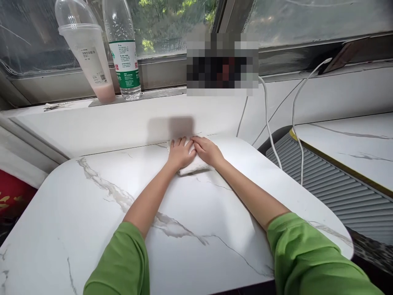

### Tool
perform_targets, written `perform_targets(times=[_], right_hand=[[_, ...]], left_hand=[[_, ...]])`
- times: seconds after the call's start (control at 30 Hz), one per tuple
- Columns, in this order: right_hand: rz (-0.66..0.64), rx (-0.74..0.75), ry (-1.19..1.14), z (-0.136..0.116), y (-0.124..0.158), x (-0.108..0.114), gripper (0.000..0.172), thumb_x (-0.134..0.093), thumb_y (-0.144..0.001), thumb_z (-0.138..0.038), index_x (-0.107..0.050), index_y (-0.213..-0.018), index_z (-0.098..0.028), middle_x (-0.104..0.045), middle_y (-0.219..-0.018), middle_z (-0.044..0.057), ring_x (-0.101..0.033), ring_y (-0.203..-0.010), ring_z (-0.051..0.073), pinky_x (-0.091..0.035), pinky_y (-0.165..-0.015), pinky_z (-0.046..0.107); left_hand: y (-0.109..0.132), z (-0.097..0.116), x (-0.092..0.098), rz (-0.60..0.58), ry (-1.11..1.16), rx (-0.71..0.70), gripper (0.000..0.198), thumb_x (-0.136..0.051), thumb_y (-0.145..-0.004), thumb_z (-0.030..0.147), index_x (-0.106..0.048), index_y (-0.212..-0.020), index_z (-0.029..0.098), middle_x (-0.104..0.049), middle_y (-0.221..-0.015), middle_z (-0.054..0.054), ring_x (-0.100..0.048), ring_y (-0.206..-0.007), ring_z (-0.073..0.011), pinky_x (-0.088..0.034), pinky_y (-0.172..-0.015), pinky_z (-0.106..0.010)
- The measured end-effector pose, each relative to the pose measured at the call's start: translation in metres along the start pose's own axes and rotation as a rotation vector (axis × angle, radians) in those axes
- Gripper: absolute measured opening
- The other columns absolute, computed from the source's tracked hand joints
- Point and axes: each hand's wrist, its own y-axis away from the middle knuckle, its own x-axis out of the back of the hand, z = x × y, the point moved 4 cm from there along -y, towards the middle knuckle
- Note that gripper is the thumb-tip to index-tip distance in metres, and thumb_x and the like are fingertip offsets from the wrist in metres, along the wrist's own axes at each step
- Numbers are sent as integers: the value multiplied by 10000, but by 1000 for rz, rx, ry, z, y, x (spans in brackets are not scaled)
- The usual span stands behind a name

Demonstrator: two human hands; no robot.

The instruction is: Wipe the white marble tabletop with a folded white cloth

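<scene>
A folded white cloth lies near the far edge of the white marble-patterned table, close to the wall. My left hand rests flat on its left part, fingers spread and pointing at the wall. My right hand is on the cloth's right part, its fingers together and bent over the far side. Both thumbs meet near the middle of the cloth. Part of the cloth is hidden under the hands.
On the window ledge stand a lidded plastic cup with some pink drink and a clear water bottle with a green label. White cables hang at the right, beside a grey ribbed panel and another marble-patterned surface. A patch above the ledge is blurred.
</scene>
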Motion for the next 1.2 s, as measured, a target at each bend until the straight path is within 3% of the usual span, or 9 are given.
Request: perform_targets(times=[0.2,0.4,0.57,0.63,0.7,0.77,0.93,1.1,1.2], right_hand=[[-13,69,59,-11,43,9,444,-315,-905,-233,-575,-1257,-156,-601,-1309,110,-506,-1264,245,-357,-1095,466],[-38,90,23,-35,132,32,468,-311,-917,-267,-539,-1312,-160,-565,-1354,109,-465,-1308,256,-324,-1122,507],[-171,-11,-193,-60,198,59,511,-361,-945,-385,-414,-1432,-237,-443,-1462,62,-337,-1383,271,-273,-1143,544],[-277,-89,-251,-67,213,68,535,-369,-953,-444,-366,-1459,-273,-376,-1499,47,-269,-1403,292,-324,-1111,555],[-379,-58,-247,-74,223,72,552,-366,-959,-470,-325,-1478,-284,-321,-1523,36,-233,-1412,292,-341,-1106,541],[-385,75,-183,-81,226,70,562,-339,-972,-452,-280,-1496,-256,-291,-1538,46,-227,-1418,270,-296,-1138,519],[-211,283,37,-91,209,40,556,-216,-994,-362,-243,-1507,-150,-325,-1524,117,-246,-1421,235,-268,-1158,499],[-281,315,143,-99,147,6,582,-184,-974,-319,-331,-1455,-24,-313,-1522,166,-231,-1429,244,-239,-1172,449],[-313,319,160,-100,96,-15,585,-202,-960,-319,-332,-1455,-33,-307,-1528,156,-242,-1427,243,-224,-1172,441]], left_hand=[[37,21,1,-41,-21,-17,508,-275,-988,404,-335,-1456,216,-305,-1536,-102,-240,-1423,-255,-136,-1161,-501],[123,70,9,-53,-82,-123,562,-275,-987,379,-289,-1476,102,-300,-1522,-182,-223,-1421,-338,-79,-1145,-593],[194,94,19,-67,-56,-155,583,-302,-983,380,-297,-1470,60,-274,-1523,-211,-218,-1415,-364,-141,-1152,-553],[211,93,24,-99,-24,-159,580,-315,-982,399,-312,-1469,84,-260,-1533,-191,-198,-1423,-351,-166,-1156,-527],[221,90,29,-134,11,-149,580,-324,-981,407,-306,-1474,104,-250,-1541,-169,-180,-1431,-332,-161,-1164,-513],[224,85,34,-177,51,-135,577,-314,-983,398,-279,-1486,117,-229,-1553,-143,-156,-1441,-303,-140,-1175,-499],[211,68,38,-270,158,-6,571,-249,-977,341,-238,-1497,104,-187,-1570,-114,-108,-1453,-281,-110,-1179,-505],[172,26,33,-142,97,108,569,-205,-980,355,-269,-1484,100,-223,-1565,-91,-122,-1456,-256,-63,-1186,-485],[139,-9,32,-79,41,153,536,-220,-980,330,-308,-1465,120,-272,-1551,-85,-182,-1444,-243,-99,-1183,-476]])
